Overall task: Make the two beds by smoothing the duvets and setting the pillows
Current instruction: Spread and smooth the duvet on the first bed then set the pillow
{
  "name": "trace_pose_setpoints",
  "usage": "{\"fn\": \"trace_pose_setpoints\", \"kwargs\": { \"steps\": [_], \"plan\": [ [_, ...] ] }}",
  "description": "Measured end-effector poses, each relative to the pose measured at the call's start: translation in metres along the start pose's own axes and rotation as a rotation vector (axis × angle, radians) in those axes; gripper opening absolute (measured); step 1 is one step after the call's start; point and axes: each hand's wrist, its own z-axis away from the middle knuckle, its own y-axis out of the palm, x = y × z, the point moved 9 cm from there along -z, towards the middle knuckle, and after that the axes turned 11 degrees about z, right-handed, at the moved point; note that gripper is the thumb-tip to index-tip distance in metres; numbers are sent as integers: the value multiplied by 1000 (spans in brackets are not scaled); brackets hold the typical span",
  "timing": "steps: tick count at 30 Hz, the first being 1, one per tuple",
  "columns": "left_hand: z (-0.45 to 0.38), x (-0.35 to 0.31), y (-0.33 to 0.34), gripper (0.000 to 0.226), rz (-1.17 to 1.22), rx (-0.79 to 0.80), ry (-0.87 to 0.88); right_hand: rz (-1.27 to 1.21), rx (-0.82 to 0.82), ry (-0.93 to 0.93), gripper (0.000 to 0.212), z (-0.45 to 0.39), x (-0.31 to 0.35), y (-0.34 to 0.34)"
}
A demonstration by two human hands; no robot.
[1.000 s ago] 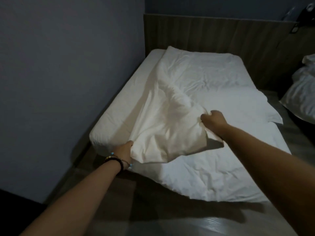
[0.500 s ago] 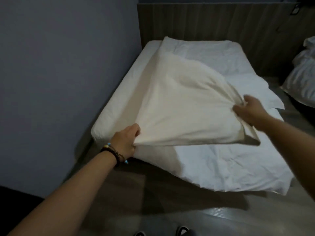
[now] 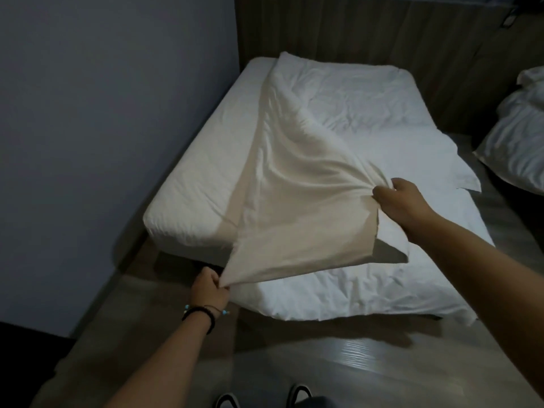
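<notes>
Head view, the only one we have: taking the mattress (image 3: 206,172) as our landmark, we stand at its foot end with the white duvet (image 3: 368,136) lying crumpled over its right half and spilling past its foot edge. Our left hand (image 3: 209,290) sits just below the mattress's foot corner, fingers curled tight and pinching one corner of the duvet's folded-over flap (image 3: 294,207). Our right hand (image 3: 403,201) hovers above the mattress's right side, fingers bunched round a gather of the same flap, so the cloth is stretched in the air between both hands. The left strip of the mattress shows bare sheet. A second bed's pillow (image 3: 512,148) lies well to the right of the mattress; we see no pillow on this one.

What could go wrong, as we judge it: the flap is twisted on itself, so pulling it flat from these grips may lock in a diagonal fold and leave the left strip uncovered. Our right hand holds a bunch, not a true corner; if the cloth slides out mid-pull the duvet would drop in a heap. Much of it already overhangs the foot edge, so a tug toward us could drag it onto the floor (image 3: 294,363)
</notes>
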Motion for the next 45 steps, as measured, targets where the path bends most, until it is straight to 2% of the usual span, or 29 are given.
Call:
{"fn": "trace_pose_setpoints", "kwargs": {
  "steps": [1,3,5,6,10,12,13,16,19,22,25,29,33,42,45],
  "plan": [
    [2,5,14,31,-61,76,-21,56,2,-29,27,-1,6,-2],
    [4,-3,33,32,-271,211,70,248,14,-85,24,-3,14,-7],
    [0,-26,27,17,-397,262,193,426,15,-107,25,-8,17,-17],
    [-5,-41,15,9,-416,253,271,472,0,-117,26,-12,20,-24],
    [4,-115,-58,21,-470,15,728,351,-115,-185,19,-19,47,-67],
    [25,-134,-78,38,-510,-67,851,301,-146,-233,18,-15,48,-79],
    [32,-135,-77,40,-531,-81,873,318,-149,-239,23,-13,38,-80],
    [42,-104,-37,35,-608,61,827,447,-71,-171,29,-17,-32,-56],
    [36,-44,17,27,-730,297,524,541,86,-19,30,-23,-112,-7],
    [42,18,57,36,-779,512,187,497,130,116,36,-20,-168,27],
    [53,42,69,35,-683,556,49,519,185,195,53,-9,-194,50],
    [44,39,75,43,-689,577,78,537,378,149,65,22,-191,88],
    [31,-4,86,58,-672,580,218,563,421,35,68,43,-163,114],
    [7,-92,61,62,-628,626,472,669,357,-195,66,74,-53,138],
    [-7,-115,36,55,-620,574,510,672,312,-244,66,77,-21,144]
  ]
}}
